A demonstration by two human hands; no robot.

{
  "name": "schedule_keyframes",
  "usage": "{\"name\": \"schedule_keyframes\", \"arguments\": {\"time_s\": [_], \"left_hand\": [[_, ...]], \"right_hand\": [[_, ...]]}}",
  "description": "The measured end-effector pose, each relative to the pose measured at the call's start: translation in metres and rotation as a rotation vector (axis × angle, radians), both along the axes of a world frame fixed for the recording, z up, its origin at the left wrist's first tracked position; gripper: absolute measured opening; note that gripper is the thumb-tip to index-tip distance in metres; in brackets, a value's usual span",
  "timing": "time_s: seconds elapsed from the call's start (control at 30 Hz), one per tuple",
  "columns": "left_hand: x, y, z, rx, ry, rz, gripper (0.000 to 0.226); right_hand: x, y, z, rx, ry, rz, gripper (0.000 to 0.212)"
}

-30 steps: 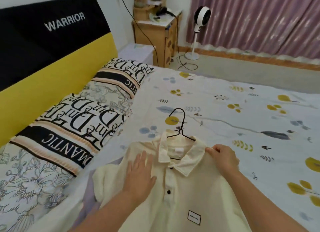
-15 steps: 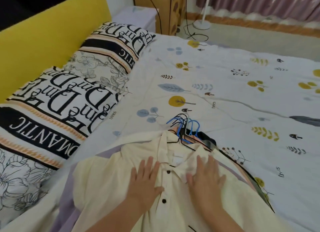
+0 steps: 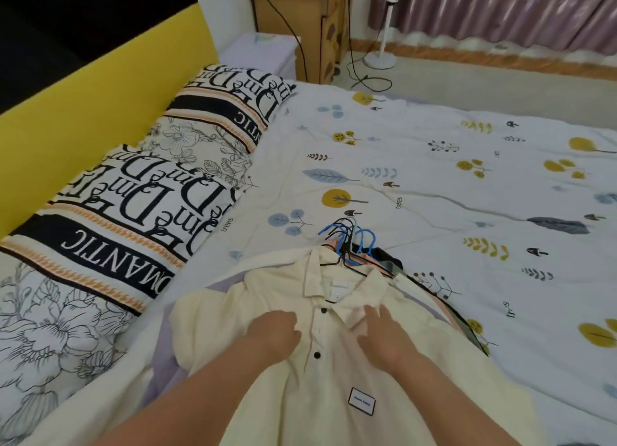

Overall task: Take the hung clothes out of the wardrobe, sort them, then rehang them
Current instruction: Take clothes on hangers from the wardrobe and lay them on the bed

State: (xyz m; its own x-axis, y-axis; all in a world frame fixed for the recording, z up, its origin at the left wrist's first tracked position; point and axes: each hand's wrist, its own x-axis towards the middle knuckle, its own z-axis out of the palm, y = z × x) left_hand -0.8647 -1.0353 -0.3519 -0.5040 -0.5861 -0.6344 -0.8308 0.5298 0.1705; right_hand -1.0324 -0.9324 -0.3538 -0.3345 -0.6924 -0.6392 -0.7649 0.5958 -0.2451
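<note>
Sorting step on the leaf-print bedsheet [image 3: 434,165]: left hand [image 3: 275,332] apparently curled, right hand [image 3: 380,337] flat-fingered, both pressing cream button-front polo shirt [image 3: 300,395] topping stacked wire hangers [image 3: 347,242]; next, gathering those hooks.

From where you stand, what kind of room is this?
It looks like a home bedroom. A bed with a leaf-print sheet fills the view, lettered pillows lie against a yellow headboard, and a wooden bedside cabinet stands before pink curtains. Clothes on hangers lie on the bed.

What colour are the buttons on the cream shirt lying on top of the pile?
Black, on the cream shirt; two buttons show clearly in the head view.
</note>
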Motion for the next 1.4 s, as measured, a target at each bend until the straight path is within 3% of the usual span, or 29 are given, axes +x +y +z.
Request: {"name": "schedule_keyframes", "arguments": {"time_s": [0.13,0.37,0.7,0.9,1.07,1.4], "left_hand": [[0.027,0.02,0.053,-0.002,0.089,0.022,0.04],[0.105,0.081,0.132,0.052,0.069,-0.002,0.044],[0.276,0.184,0.205,0.004,0.051,0.046,0.044],[0.365,0.23,0.24,-0.072,0.013,0.203,0.04],[0.414,0.277,0.263,-0.132,-0.013,0.352,0.036],[0.441,0.408,0.274,-0.166,-0.016,0.756,0.05]], "right_hand": [[0.015,0.021,0.06,0.014,-0.05,0.077,0.048],[0.076,0.085,0.139,-0.015,-0.034,0.15,0.047],[0.175,0.203,0.199,0.104,0.063,0.29,0.048],[0.221,0.215,0.23,0.112,0.172,0.462,0.048],[0.266,0.197,0.255,-0.008,0.193,0.667,0.045],[0.343,0.215,0.296,-0.194,0.127,1.149,0.046]]}}
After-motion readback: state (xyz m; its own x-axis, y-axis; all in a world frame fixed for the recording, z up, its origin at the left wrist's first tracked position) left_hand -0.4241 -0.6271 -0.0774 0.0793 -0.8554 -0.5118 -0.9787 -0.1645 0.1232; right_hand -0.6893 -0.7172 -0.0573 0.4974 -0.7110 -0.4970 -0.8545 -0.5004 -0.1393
